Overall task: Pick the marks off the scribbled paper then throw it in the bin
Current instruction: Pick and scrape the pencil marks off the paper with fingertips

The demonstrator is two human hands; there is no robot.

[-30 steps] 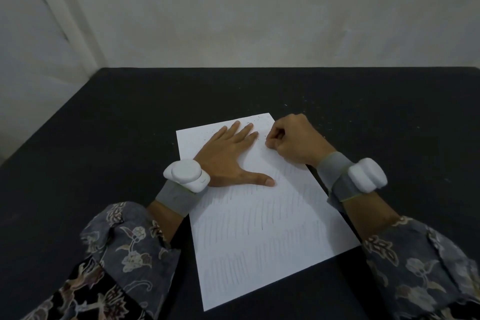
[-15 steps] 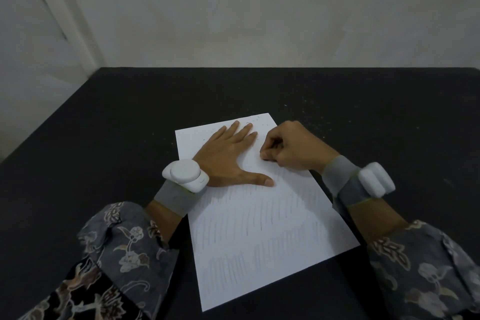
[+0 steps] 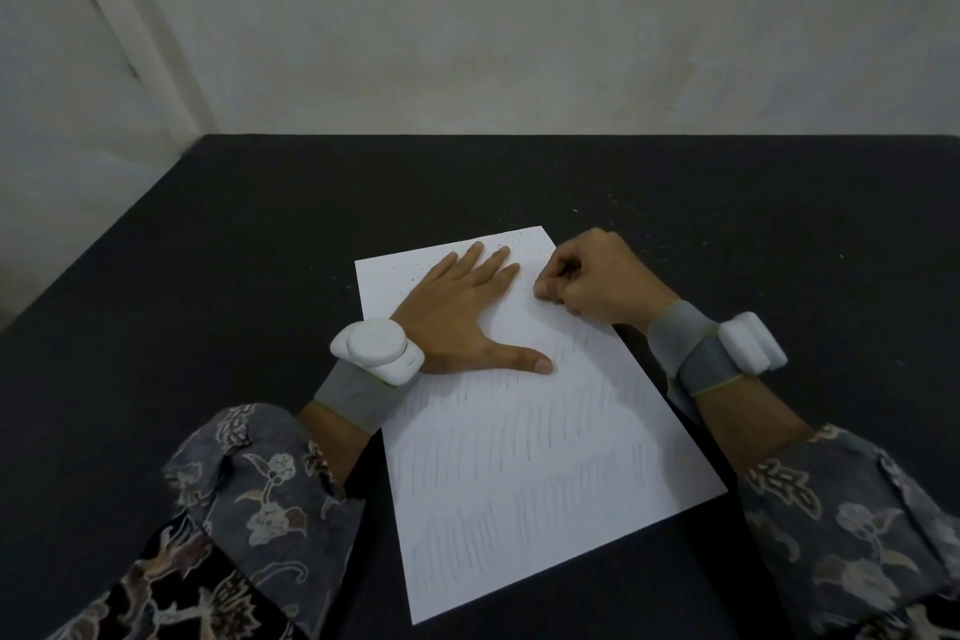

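A white sheet of paper [image 3: 519,463] lies on the black table [image 3: 218,276]. Faint pencil strokes cover its near and middle parts, while the far part looks rubbed clean. My left hand [image 3: 467,322] lies flat on the sheet's far left part with its fingers spread, holding nothing. My right hand [image 3: 597,283] is clenched at the far right edge of the sheet. Its pinched fingertips press on the paper, and anything held between them is hidden. No bin is in view.
Small pale crumbs [image 3: 511,244] are scattered on the far end of the sheet and on the table beyond it. White devices on grey bands sit on both wrists. A pale wall [image 3: 519,26] rises behind the table's far edge.
My right hand has shifted a little back and forth over the sheet's far right part, staying clenched. My left hand and the sheet have stayed put.
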